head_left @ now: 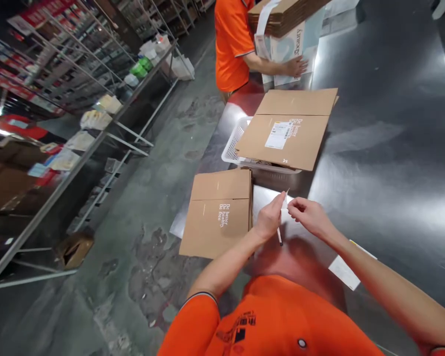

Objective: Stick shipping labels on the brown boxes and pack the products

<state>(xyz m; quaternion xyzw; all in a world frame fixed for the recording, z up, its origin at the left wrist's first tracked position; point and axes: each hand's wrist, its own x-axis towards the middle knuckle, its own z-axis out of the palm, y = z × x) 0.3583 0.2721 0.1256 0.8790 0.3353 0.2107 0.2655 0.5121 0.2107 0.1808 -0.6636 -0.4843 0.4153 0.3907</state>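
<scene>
Over the metal table's near edge, my left hand [270, 217] is closed on a thin white label sheet [284, 211], seen nearly edge-on. My right hand [308, 213] is closed in a pinch at the sheet's right side, fingertips close to those of my left hand. Any print on the sheet is hidden from me. Left of my hands lies a stack of flat brown cartons [217, 212] with white lettering. Another white printed label [346, 272] lies on the table beneath my right forearm.
Beyond my hands, flat cartons [292, 133] bearing a shipping label rest on a white plastic basket [232, 148]. A co-worker in orange [232, 47] handles bundled cartons at the table's far end. Metal shelving [107, 133] with goods stands to the left across a stained floor.
</scene>
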